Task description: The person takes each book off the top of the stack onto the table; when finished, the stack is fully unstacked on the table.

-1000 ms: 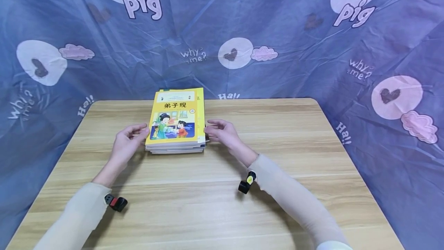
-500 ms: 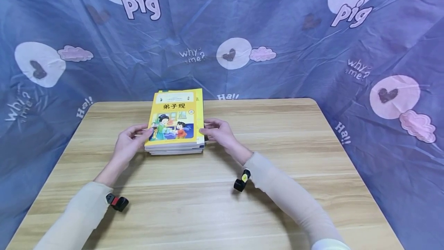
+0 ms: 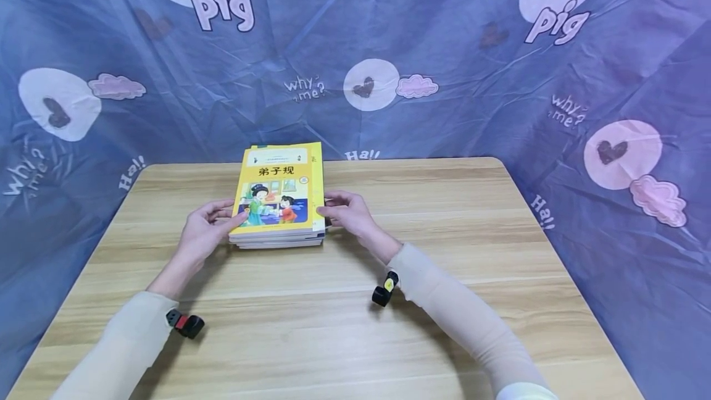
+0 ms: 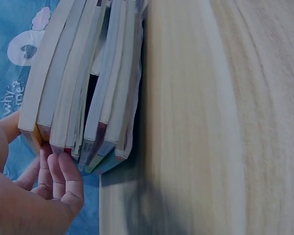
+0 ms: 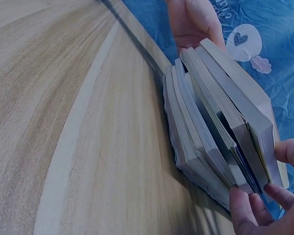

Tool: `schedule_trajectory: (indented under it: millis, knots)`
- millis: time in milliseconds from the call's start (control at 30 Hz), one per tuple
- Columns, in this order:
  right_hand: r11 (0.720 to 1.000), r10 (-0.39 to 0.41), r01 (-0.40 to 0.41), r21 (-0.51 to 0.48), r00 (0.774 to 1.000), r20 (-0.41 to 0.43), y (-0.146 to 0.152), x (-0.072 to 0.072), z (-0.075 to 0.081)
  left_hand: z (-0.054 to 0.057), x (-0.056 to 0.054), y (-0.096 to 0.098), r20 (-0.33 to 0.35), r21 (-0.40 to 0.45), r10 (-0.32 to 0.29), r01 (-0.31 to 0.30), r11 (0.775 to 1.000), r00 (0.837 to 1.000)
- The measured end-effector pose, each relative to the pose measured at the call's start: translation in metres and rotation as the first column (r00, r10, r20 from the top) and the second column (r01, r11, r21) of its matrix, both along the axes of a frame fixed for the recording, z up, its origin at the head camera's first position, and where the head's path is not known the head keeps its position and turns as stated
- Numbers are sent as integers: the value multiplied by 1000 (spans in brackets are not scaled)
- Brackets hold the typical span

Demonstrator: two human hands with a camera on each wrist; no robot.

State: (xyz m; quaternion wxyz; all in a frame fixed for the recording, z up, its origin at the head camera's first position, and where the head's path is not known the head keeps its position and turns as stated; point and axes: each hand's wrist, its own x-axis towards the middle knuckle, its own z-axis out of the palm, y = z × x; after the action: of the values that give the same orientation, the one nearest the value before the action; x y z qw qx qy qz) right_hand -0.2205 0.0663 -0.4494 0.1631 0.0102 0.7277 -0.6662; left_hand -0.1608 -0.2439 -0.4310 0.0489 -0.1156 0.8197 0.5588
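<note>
A stack of several books [image 3: 280, 241] lies toward the back left of the table, its top one a yellow picture-cover book [image 3: 273, 190]. My left hand [image 3: 207, 227] grips the stack's left side, thumb over the yellow cover's edge. Its other fingers [image 4: 71, 178] curl against the spines in the left wrist view. From the opposite side my right hand [image 3: 352, 218] pinches the upper books, thumb on the edge of the yellow book below the top one. In the right wrist view, gaps show between some books [image 5: 220, 122], and its fingertips [image 5: 241, 198] press the page edges.
A light wood-grain table [image 3: 344, 320] carries the stack. Behind and beside it hangs a blue printed cloth [image 3: 311, 29]. A small black wrist camera [image 3: 191, 326] sits at the left cuff, another black wrist camera [image 3: 383, 294] at the right cuff.
Both thumbs have come from beside the stack onto the upper books' edges. The right hand has moved slightly left. The stack looks nearly unchanged in place.
</note>
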Motion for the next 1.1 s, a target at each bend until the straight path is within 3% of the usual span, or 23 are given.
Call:
schedule_trajectory:
  millis: [200, 333, 400, 500, 600, 733, 867, 1100]
  knots:
    - [1000, 10, -10, -5, 1000, 11, 0, -1, -1, 4, 0, -6, 61, 27, -42, 40, 999, 997]
    - [1000, 7, -7, -3, 1000, 10, 1, -1, 0, 9, 4, -12, 72, 158, -51, 39, 987, 996]
    - [1000, 6, -6, -4, 1000, 8, 1, -1, 0, 10, 7, -16, 61, 270, -57, 39, 962, 996]
    - [1000, 6, -6, -8, 1000, 7, 2, -1, 0, 10, 11, -24, 36, 425, -64, 43, 904, 997]
    - [1000, 7, -7, -8, 1000, 8, 2, -1, 1, 13, 16, -31, 2, 522, -69, 58, 851, 998]
    - [1000, 8, -8, -8, 1000, 19, 2, -2, 2, 17, 19, -41, -33, 598, -53, 62, 799, 998]
    - [1000, 5, -5, -8, 1000, 26, 2, -2, 2, 19, 23, -55, -73, 645, -24, 65, 761, 997]
    - [1000, -2, 2, 5, 1000, 13, 3, -1, 2, 23, 28, -87, -147, 736, 52, 75, 673, 988]
